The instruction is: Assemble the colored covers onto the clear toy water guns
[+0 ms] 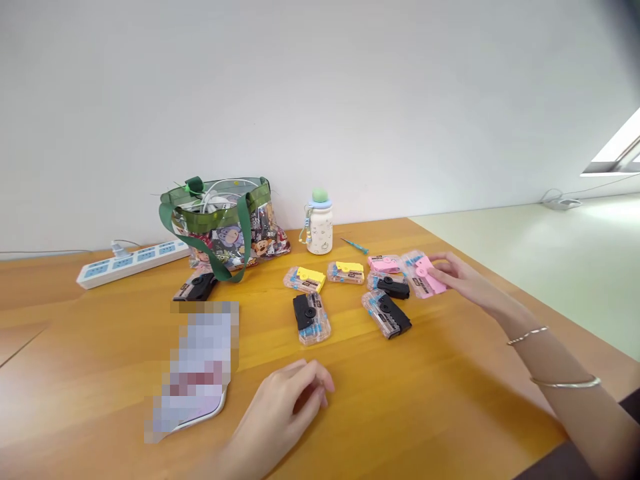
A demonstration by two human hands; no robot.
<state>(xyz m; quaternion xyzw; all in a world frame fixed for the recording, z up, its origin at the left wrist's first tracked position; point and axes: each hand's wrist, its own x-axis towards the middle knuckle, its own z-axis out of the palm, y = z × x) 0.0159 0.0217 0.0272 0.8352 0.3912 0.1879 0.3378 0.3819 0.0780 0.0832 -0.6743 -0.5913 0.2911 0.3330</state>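
My right hand (457, 273) grips a clear plastic case with a pink flap (423, 275) by its right side, over the table's right part. My left hand (287, 407) rests near the front, its fingers loosely curled towards the thumb with nothing in them. Ahead of it lies a clear case with a black flap (311, 318). Two cases with yellow flaps, a left one (305, 279) and a right one (346, 272), lie behind. Beside the held case are another pink-flapped case (385, 264) and two black-flapped ones, a rear one (389, 285) and a front one (387, 313).
A phone-like object (200, 373), partly blurred out, lies left of my left hand. Behind it are another black-flapped case (196, 287), a green-strapped bag (225, 230) and a white power strip (133, 264). A white bottle (320, 227) and a blue slender tool (356, 246) stand and lie near the wall.
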